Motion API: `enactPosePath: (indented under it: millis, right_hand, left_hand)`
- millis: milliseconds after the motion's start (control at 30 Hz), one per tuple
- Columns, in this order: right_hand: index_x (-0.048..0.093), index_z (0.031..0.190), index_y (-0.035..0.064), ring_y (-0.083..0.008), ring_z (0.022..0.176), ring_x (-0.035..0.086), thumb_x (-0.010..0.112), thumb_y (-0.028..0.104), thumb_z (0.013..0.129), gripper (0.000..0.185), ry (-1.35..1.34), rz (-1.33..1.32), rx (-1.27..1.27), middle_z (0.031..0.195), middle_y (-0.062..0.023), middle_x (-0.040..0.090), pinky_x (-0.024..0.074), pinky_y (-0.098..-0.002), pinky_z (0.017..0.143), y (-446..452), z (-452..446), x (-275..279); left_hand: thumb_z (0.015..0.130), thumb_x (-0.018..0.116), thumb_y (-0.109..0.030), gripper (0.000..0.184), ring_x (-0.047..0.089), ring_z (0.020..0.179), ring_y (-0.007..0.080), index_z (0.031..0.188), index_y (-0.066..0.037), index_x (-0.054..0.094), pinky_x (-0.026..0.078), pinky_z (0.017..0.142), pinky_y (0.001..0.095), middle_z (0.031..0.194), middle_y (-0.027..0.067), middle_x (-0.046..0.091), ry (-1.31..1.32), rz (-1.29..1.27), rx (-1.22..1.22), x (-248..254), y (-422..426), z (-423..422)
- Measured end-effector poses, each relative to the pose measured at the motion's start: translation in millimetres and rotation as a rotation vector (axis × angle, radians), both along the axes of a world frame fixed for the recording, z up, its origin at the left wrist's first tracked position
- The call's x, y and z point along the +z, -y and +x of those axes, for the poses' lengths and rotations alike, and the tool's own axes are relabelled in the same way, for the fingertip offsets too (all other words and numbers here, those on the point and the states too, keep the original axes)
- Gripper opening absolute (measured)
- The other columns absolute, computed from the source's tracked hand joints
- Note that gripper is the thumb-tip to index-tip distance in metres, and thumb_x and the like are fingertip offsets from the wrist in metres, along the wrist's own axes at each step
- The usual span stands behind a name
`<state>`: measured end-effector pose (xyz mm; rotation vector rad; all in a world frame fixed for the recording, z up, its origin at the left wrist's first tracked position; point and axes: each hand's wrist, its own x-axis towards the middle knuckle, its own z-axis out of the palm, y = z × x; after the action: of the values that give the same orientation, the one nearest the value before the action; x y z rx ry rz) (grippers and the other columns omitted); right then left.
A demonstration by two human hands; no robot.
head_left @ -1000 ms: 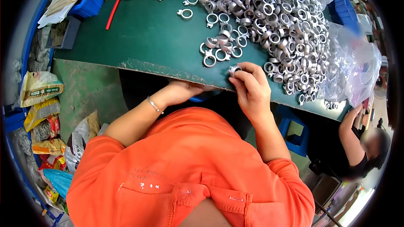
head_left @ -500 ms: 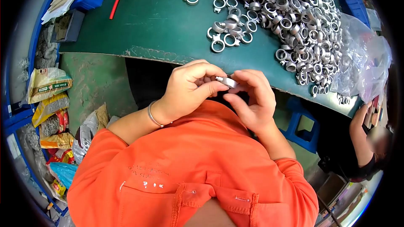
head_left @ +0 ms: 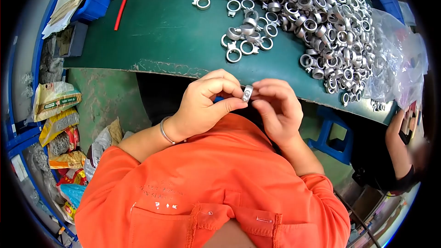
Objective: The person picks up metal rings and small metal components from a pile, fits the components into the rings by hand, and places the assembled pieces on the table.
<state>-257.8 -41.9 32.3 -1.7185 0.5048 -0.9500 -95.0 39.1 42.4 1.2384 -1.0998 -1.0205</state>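
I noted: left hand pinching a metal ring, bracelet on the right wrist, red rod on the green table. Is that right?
No, the head view shows the bracelet on the left wrist. The left hand pinches a metal ring; the red rod lies on the green table.

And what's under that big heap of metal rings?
The heap of metal rings rests on the green table, which shows along the heap's left edge. Anything beneath the heap's middle can't be seen; it's covered.

Metal ring (head_left: 247, 93): silver-grey, small, held up on edge between my left thumb and fingers (head_left: 228, 93), rim band facing me, two round marks on it; my right fingertips (head_left: 258, 93) close beside.
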Motion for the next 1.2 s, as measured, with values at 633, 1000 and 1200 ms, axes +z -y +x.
enactPosePath:
  millis: [633,1000,1200]
  right_hand:
    - [0.059,0.085,0.0026,-0.0265,0.071,0.05,0.065,0.0,0.067,0.019,-0.306,-0.747,-0.23,0.081,-0.0095,0.054,0.0403,-0.0356,0.063,52,32,17]
    - [0.06,0.083,0.0082,-0.026,0.077,0.049,0.064,0.003,0.068,0.016,-0.647,-0.785,-0.295,0.084,-0.0058,0.051,0.0371,-0.0367,0.066,63,18,14]
    - [0.06,0.084,0.0058,-0.0241,0.076,0.052,0.065,0.0,0.071,0.015,-0.457,-0.515,-0.25,0.087,-0.008,0.053,0.0414,-0.0329,0.064,56,12,21]
  left_hand:
    - [0.091,0.05,-0.018,0.016,0.044,0.058,0.005,0.092,-0.002,0.054,0.031,0.041,0.0167,0.076,0.0022,0.053,-0.983,0.432,-0.089,11,1,14]
    - [0.086,0.054,-0.006,0.007,0.044,0.054,0.0058,0.09,0.0,0.053,0.036,0.042,0.0173,0.073,0.0037,0.052,-0.641,0.332,-0.04,11,7,8]
    - [0.086,0.054,-0.005,0.01,0.047,0.054,0.0057,0.094,0.001,0.054,0.038,0.044,0.0172,0.076,0.0051,0.055,-0.525,0.356,-0.044,15,13,4]
